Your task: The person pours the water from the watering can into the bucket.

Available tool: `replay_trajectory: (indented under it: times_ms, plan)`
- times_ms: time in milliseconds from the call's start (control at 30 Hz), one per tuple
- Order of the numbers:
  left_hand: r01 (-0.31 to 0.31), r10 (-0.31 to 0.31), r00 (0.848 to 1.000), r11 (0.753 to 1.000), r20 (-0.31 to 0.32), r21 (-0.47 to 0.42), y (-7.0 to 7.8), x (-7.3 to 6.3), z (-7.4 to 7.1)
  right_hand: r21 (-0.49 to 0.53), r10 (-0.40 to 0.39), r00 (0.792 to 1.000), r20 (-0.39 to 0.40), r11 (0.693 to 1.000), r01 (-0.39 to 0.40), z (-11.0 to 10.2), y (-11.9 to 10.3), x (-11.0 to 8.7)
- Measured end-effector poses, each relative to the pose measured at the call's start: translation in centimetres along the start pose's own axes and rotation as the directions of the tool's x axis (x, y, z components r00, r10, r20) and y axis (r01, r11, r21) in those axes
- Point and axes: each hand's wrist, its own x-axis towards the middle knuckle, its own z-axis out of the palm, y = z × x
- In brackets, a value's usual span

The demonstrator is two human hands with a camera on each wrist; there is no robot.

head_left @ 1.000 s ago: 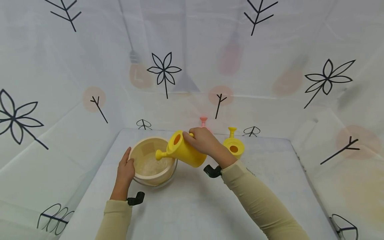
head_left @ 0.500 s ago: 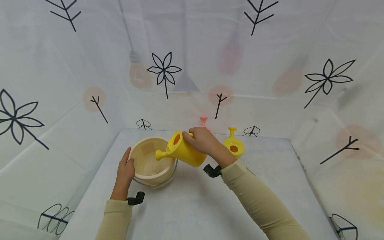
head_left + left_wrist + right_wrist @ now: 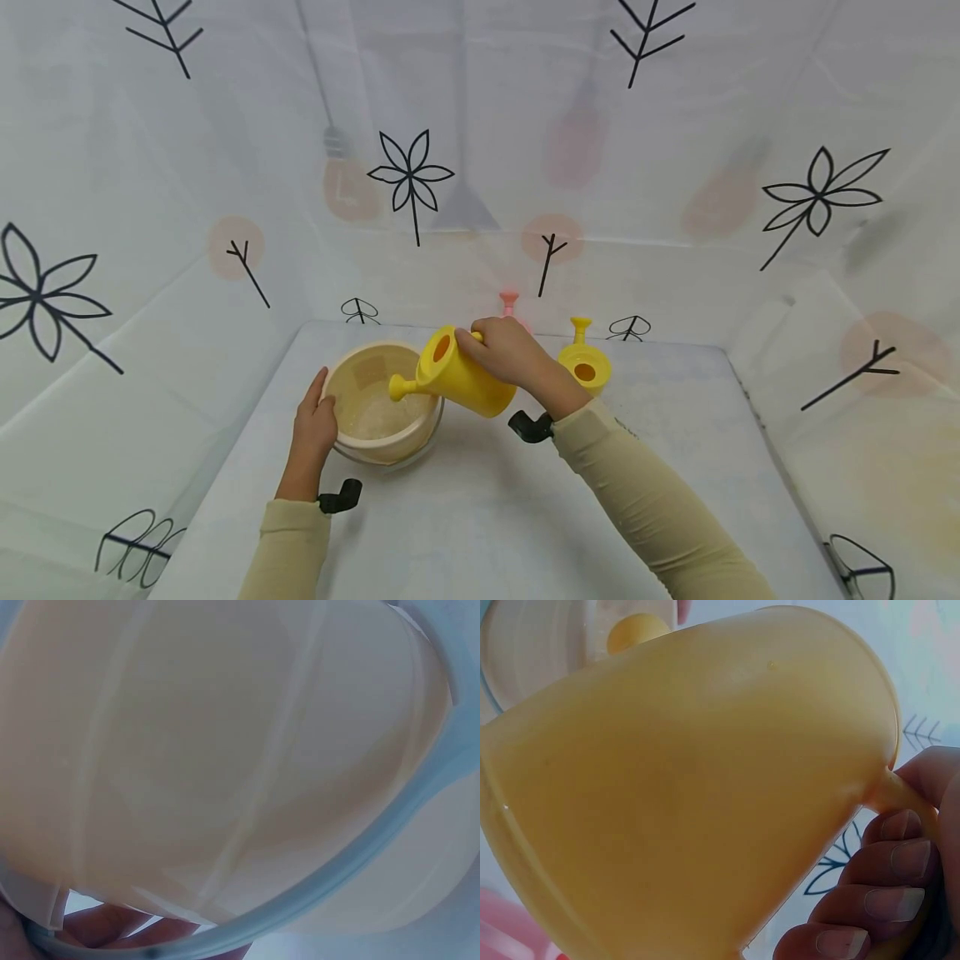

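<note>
In the head view, a cream bucket [image 3: 384, 448] leans on the table, its mouth facing me. My left hand [image 3: 311, 429] grips its left rim, thumb on the near side. The left wrist view has the bucket's ribbed wall [image 3: 195, 750] up close, with a pale blue-grey handle [image 3: 360, 844] curving across and fingers [image 3: 112, 922] partly hidden below. My right hand [image 3: 513, 354] holds a yellow watering can [image 3: 472, 383] tilted left, its spout [image 3: 402, 387] over the bucket's mouth. In the right wrist view, curled fingers [image 3: 885, 900] wrap the can's handle.
A second yellow watering can [image 3: 588, 358] stands just right of my right hand. Behind that hand, a pink spouted thing [image 3: 509, 302] is mostly hidden. The white table [image 3: 480, 517] ends at printed cloth walls [image 3: 465, 167] at the back and sides.
Both hands, the bucket and the tilted watering can hold nearly the same places. The bucket's inside bottom looked more rippled one second ago and appears smoother now.
</note>
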Motion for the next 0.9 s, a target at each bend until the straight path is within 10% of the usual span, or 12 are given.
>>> replay_trajectory:
  times_ms: [900]
  plan:
    - [-0.001,0.001,1.000,1.000,0.005,-0.006,-0.01,0.10,-0.11,-0.020,-0.012,1.000,-0.002,1.000,0.012,0.09,-0.07,0.25]
